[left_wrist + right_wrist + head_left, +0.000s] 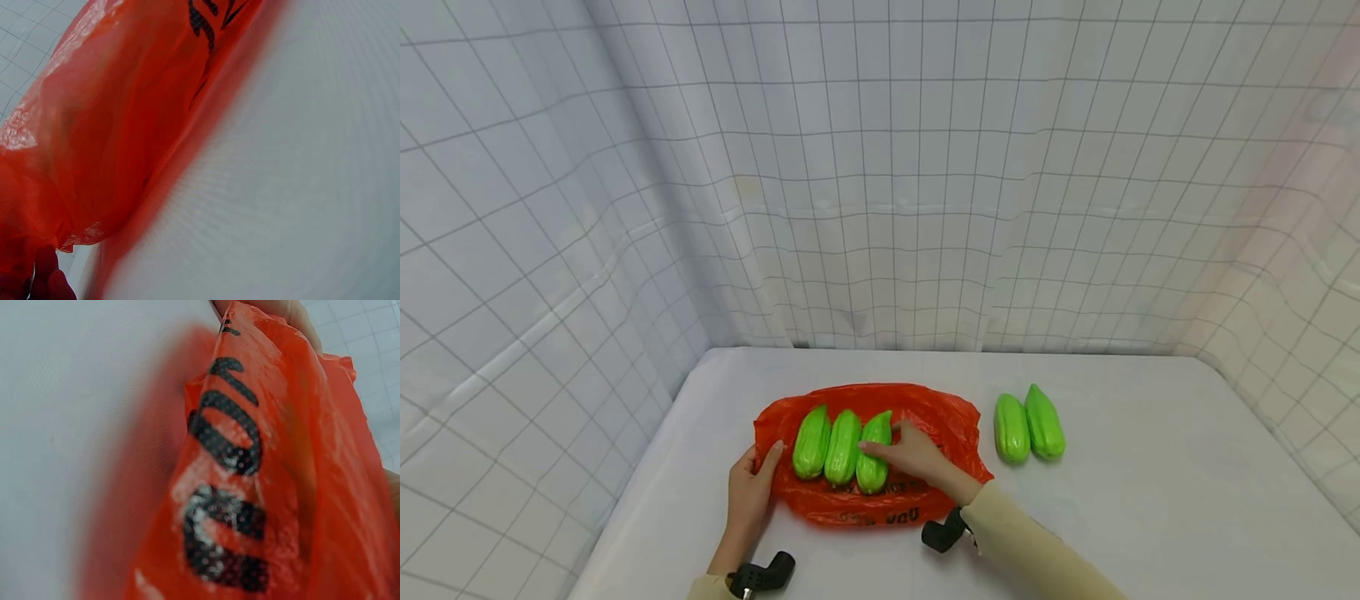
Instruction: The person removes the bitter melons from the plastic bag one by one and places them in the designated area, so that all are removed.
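A red plastic bag (808, 512) with black lettering lies spread on the table, its near side filling much of both wrist views. Three bright green zucchini-like vegetables rest side by side on it: a left one (812, 443), a middle one (843, 448) and a right one (873, 475). My right hand (917, 457) grips the right vegetable, thumb on its left side and fingers round its far end. At the bag's left edge, my left hand (751, 492) pinches the red plastic between thumb and fingers. The bag hides most of both hands in the wrist views.
Two more green vegetables (1012, 429) (1045, 423) lie close together on the white table (1150, 483), right of the bag. A white grid-patterned curtain (880, 208) hangs behind the table and along both sides.
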Available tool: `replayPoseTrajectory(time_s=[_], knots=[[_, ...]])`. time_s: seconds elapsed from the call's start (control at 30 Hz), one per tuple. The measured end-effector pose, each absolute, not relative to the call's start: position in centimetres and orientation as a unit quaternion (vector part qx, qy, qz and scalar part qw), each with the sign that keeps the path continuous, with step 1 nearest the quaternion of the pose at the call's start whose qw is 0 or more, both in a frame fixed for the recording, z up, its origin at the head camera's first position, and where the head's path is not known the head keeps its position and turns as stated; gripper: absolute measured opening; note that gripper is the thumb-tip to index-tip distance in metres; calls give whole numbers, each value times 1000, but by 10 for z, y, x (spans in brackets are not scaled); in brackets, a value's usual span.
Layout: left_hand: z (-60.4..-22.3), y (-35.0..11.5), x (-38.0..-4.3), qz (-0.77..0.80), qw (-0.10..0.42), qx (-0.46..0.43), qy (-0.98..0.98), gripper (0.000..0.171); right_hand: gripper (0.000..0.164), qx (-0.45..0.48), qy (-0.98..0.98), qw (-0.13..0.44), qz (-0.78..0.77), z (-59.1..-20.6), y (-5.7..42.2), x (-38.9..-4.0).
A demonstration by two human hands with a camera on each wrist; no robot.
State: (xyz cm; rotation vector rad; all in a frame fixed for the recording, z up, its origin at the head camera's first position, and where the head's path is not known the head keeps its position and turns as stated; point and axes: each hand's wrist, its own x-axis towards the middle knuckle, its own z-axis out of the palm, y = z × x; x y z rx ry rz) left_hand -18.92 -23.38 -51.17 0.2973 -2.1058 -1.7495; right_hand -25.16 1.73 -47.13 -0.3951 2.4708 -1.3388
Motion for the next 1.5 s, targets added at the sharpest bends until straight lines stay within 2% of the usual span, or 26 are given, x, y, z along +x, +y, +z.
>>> replayPoseTrajectory(time_s=[0.23,1.5], knots=[[-511,-232,-189,-626,190,104,-749,34,73,-120,860,143,-475,-474,18,-250],[-512,-234,-189,-622,186,113,-752,37,69,-108,841,125,-515,-465,21,-251]])
